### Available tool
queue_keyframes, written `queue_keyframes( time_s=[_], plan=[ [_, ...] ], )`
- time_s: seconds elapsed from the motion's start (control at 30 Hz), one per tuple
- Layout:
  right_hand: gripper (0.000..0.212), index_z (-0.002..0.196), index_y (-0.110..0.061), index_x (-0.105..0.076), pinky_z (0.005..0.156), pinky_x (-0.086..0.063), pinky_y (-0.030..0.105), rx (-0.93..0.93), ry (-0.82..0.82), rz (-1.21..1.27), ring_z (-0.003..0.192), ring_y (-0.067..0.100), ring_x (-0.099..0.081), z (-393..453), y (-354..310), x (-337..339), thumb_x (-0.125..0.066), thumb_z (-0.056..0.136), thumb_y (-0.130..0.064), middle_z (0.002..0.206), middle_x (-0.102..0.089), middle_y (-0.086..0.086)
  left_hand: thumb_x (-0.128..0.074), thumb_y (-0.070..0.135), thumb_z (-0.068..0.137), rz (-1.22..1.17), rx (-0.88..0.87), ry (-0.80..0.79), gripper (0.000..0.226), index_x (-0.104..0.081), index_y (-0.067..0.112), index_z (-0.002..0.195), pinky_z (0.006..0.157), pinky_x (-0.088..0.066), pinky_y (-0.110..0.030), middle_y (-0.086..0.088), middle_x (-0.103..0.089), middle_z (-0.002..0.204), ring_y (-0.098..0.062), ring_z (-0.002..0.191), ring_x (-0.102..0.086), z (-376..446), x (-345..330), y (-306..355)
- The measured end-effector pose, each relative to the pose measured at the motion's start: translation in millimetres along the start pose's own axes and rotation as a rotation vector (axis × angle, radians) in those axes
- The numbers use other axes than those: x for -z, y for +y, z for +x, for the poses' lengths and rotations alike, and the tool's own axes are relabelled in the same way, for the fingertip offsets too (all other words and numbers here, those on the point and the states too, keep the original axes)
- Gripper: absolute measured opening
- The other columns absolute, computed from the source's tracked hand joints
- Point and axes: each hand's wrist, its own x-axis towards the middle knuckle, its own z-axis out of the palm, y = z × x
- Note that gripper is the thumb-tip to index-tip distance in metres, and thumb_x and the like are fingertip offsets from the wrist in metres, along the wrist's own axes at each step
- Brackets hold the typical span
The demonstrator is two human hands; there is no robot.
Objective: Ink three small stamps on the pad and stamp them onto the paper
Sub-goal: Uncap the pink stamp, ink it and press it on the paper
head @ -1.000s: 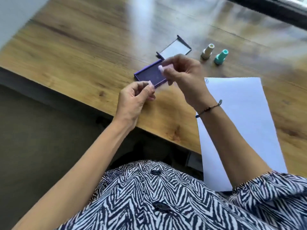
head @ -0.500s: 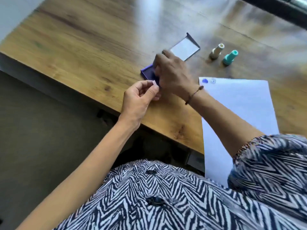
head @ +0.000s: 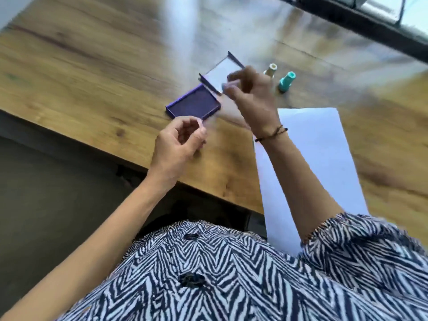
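Note:
The purple ink pad (head: 194,103) lies uncovered on the wooden table, its clear lid (head: 221,74) just behind it. My right hand (head: 251,96) hovers over the lid's right end, blurred, pinching a small pale stamp (head: 225,87) in its fingertips. My left hand (head: 179,141) sits at the pad's near edge with thumb and forefinger pinched on a tiny pale cap that is hard to make out. A cream stamp (head: 271,71) and a teal stamp (head: 286,81) stand upright to the right of the lid. The white paper (head: 315,154) lies right of the pad, partly under my right forearm.
The table's front edge (head: 129,162) runs diagonally just under my left wrist, and the paper overhangs it. A dark window frame (head: 361,31) borders the table's far right side. Bare wood stretches left of the pad.
My right hand has lifted off the ink pad with the stamp and swung up and to the right. The left hand stayed by the pad's near edge. The view shifted.

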Motion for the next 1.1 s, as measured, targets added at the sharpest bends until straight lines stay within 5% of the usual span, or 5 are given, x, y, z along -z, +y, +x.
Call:
queue_keyframes(
  time_s=[0.17,0.27,0.37,0.6,1.1],
  plan=[
    [0.011,0.079,-0.022,-0.062,0.075,-0.052,0.041,-0.236,0.308,0.176,0.072,0.015,-0.061,-31,52,63,-0.066,0.080,-0.012,0.076,-0.067,0.005,-0.059,0.017,0.079,0.429,-0.379,-0.312,0.025,-0.060,0.004,0.101,0.075,-0.039,-0.009,-0.010,-0.068,0.094,-0.011,0.084,-0.061,5,-65,7],
    [0.006,0.081,-0.019,-0.064,0.077,-0.054,0.039,-0.240,0.325,0.088,0.072,0.014,-0.062,-36,61,65,-0.067,0.078,-0.014,0.075,-0.067,0.003,-0.057,0.013,0.083,0.644,-0.505,-0.412,0.025,-0.057,-0.001,0.104,0.078,-0.041,-0.031,-0.021,-0.067,0.098,-0.033,0.089,-0.063,16,-94,3],
    [0.005,0.082,-0.013,-0.067,0.072,-0.048,0.029,-0.224,0.301,-0.050,0.070,0.011,-0.059,-29,60,66,-0.067,0.077,-0.014,0.073,-0.065,0.001,-0.054,0.018,0.085,0.758,-0.503,-0.456,0.024,-0.056,0.000,0.101,0.074,-0.046,-0.045,-0.021,-0.066,0.093,-0.036,0.085,-0.061,21,-98,-7],
    [0.013,0.088,-0.002,-0.065,0.077,-0.039,0.029,-0.049,0.086,-0.487,0.092,0.026,-0.056,-19,52,75,-0.059,0.078,-0.007,0.094,-0.066,0.017,-0.057,0.023,0.082,0.762,-0.528,-0.433,0.023,-0.056,0.005,0.097,0.068,-0.041,-0.038,-0.019,-0.066,0.084,-0.035,0.078,-0.060,22,-93,-10],
    [0.017,0.091,-0.003,-0.062,0.076,-0.040,0.032,-0.002,0.027,-0.679,0.097,0.031,-0.056,-16,48,74,-0.051,0.079,-0.003,0.105,-0.061,0.017,-0.058,0.025,0.080,0.743,-0.513,-0.415,0.027,-0.057,0.007,0.100,0.069,-0.040,-0.031,-0.015,-0.069,0.092,-0.030,0.085,-0.062,23,-92,-14]
  ],
)
